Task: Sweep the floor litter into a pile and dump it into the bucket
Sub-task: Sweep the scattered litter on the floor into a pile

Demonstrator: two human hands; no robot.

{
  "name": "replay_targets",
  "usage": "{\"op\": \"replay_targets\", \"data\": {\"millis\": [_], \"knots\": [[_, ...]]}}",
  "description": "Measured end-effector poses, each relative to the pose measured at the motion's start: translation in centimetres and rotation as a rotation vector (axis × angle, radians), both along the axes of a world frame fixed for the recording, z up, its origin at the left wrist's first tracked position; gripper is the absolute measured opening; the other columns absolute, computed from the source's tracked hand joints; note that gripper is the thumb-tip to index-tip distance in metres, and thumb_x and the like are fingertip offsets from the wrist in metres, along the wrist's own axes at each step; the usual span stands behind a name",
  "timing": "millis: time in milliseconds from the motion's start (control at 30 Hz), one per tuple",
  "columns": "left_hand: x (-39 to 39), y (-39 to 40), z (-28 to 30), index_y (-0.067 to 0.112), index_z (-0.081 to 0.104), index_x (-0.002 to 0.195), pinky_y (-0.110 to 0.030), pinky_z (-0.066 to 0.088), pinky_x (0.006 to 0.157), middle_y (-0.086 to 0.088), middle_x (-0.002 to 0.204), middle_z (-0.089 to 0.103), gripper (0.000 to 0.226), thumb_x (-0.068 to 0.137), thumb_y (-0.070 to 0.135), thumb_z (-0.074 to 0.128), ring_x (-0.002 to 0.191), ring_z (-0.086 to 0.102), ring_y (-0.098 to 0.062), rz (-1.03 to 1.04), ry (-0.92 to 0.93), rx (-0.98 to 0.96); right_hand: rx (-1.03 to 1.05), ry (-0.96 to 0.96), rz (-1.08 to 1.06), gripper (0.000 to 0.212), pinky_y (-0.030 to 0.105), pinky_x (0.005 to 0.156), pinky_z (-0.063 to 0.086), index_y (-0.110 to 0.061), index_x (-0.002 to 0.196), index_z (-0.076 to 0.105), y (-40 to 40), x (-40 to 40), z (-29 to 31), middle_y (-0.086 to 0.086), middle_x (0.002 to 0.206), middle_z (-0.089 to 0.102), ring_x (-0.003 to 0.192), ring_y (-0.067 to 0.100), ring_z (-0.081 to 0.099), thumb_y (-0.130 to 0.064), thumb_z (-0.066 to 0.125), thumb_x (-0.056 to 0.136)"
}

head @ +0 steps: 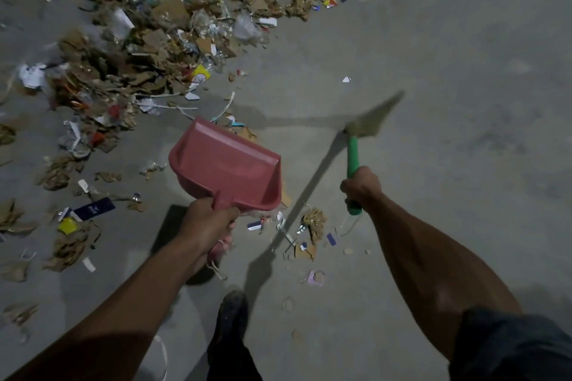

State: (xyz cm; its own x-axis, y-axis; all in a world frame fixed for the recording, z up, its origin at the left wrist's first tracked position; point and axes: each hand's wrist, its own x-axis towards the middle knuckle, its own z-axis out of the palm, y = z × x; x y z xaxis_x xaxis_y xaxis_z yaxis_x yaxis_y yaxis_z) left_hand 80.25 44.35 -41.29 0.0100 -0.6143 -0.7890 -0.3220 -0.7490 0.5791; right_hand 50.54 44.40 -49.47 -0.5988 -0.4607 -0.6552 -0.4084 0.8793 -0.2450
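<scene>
From the head camera I look straight down at a grey concrete floor [448, 40]. My left hand [205, 221] has its fingers curled tight around the handle of a pink plastic dustpan [226, 164], which is lifted and tilted, its open mouth pointing away from the fingers toward the upper left. My right hand [360, 185] is wrapped in a fist around the green handle of a short broom [353, 157]; the straw bristle head [374, 116] sits beyond the knuckles, raised and blurred. The main heap of litter [148, 49], made of torn brown cardboard, white paper scraps and clear plastic film, spreads well past the dustpan's mouth, up and to the left of my left fingers. A dark blue carton [94, 209] and a yellow scrap [66, 226] lie on the floor to the left of my left hand. Between the two hands and slightly nearer to me, a smaller scatter of cardboard bits [314, 222] and small blue and white wrappers rests on the concrete. Below the hands, at the bottom centre, I see a dark shoe [230, 309]. No bucket appears in this view.
</scene>
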Motion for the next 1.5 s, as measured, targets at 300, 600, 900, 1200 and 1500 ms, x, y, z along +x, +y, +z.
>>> {"op": "replay_targets", "data": {"millis": [300, 600, 900, 1200, 1500], "knots": [[1.5, -0.1, -0.2, 0.004, 0.054, 0.074, -0.015, 0.030, 0.033, -0.010, 0.059, 0.048, 0.018, 0.091, -0.002, 0.054, 0.031, 0.038, -0.010, 0.100, -0.001, 0.029, -0.007, 0.044, 0.774, 0.038, 0.027, 0.060, 0.049, -0.008, 0.129, 0.048, -2.1, 5.3, 0.1, 0.007, 0.094, 0.057, 0.076, 0.021, 0.058, -0.007, 0.052, 0.092], [3.8, 2.3, 4.2, 0.004, 0.053, 0.072, -0.012, 0.024, 0.035, -0.010, 0.056, 0.044, 0.019, 0.090, -0.004, 0.052, 0.027, 0.033, -0.009, 0.152, -0.004, 0.058, -0.327, -0.236, 0.085, 0.060, 0.021, 0.052, 0.053, -0.019, 0.144, 0.041, 12.4, 13.6, 5.9, 0.004, 0.101, 0.065, 0.065, 0.017, 0.063, -0.009, 0.062, 0.089], [6.3, 5.5, 8.2, 0.004, 0.051, 0.066, -0.011, 0.024, 0.032, -0.011, 0.056, 0.045, 0.023, 0.088, -0.003, 0.055, 0.025, 0.036, -0.006, 0.031, -0.052, 0.070, -0.099, -0.168, -0.387, 0.039, 0.038, 0.041, 0.053, -0.008, 0.121, 0.049, 25.7, 13.8, 12.4, 0.020, 0.080, 0.063, 0.048, 0.025, 0.058, -0.002, 0.058, 0.083], [10.4, 7.3, 8.2, 0.003, 0.057, 0.092, -0.017, 0.029, 0.034, -0.012, 0.060, 0.050, 0.002, 0.090, 0.003, 0.056, 0.035, 0.040, -0.014, -0.083, -0.136, 0.073, 0.163, -0.274, -0.085, 0.037, 0.042, 0.058, 0.061, -0.004, 0.117, 0.054, 25.2, 16.7, 12.6, 0.019, 0.097, 0.064, 0.071, 0.036, 0.069, -0.004, 0.060, 0.081], [13.7, 5.9, 7.6, 0.005, 0.058, 0.097, -0.020, 0.035, 0.039, -0.012, 0.062, 0.052, 0.007, 0.089, 0.004, 0.057, 0.042, 0.044, -0.018, -0.138, -0.163, 0.034, 0.043, -0.240, 0.159, 0.046, 0.044, 0.055, 0.060, -0.015, 0.127, 0.050, 21.4, 21.7, 14.2, 0.014, 0.093, 0.062, 0.063, 0.032, 0.067, -0.006, 0.052, 0.082]]}}
